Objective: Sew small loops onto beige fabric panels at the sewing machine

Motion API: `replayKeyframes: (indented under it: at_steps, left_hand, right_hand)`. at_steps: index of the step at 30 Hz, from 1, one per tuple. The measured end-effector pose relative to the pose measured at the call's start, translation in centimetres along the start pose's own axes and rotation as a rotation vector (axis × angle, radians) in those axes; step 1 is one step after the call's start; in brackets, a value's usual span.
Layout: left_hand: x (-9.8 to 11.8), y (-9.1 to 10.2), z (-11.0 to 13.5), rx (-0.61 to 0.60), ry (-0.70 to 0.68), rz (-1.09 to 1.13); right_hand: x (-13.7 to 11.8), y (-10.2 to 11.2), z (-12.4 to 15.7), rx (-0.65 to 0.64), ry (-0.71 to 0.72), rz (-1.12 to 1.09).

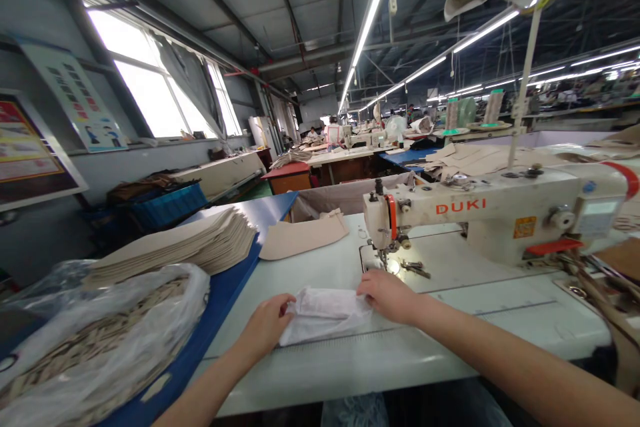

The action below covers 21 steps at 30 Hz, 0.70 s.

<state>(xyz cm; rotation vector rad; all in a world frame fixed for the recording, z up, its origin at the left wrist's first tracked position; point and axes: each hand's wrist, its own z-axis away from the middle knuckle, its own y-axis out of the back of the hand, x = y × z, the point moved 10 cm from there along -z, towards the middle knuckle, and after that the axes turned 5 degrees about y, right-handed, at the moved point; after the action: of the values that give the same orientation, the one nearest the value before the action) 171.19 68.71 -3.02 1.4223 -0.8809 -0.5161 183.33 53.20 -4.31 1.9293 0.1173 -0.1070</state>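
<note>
A thin white sheet (326, 312), partly folded over and wrinkled, lies on the pale sewing table (280, 380) in front of me. Whether it is plastic or cloth I cannot tell. My left hand (270, 321) pinches its left edge between thumb and fingers. At its upper right corner, my right hand (389, 295) grips the other end, fingers bent over it. Just beyond the right hand stands the sewing machine (425, 210), its needle area lit by a small lamp. A beige fabric piece (305, 235) lies flat behind the sheet.
On the blue table (235, 280) at left rest a stack of beige cut pieces (175, 243) and a clear plastic bag (185, 320) full of beige strips. Small metal parts (416, 269) lie on the machine bed. Thread cones (451, 115) stand behind the machine.
</note>
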Motion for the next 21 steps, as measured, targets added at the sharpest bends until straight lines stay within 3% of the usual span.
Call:
replayKeyframes:
  at_steps: [7,11,18,21]
  left_hand:
    - [-0.6,-0.2,-1.8,0.021,0.035,-0.042]
    - [-0.3,-1.2,-2.0,0.007,0.041,-0.069]
    - [1.4,-1.3,-0.2,0.021,-0.061,-0.175]
    - [2.9,-0.6,0.5,0.051,-0.204,-0.241]
  right_hand:
    - [1.3,1.6,3.2,0.109,0.003,0.072]
    - [1.3,0.9,5.2,0.043,0.052,0.129]
    - [0.8,1.2,5.9,-0.082,-0.011,0.032]
    - [0.9,1.8,5.4,-0.074,-0.097,0.043]
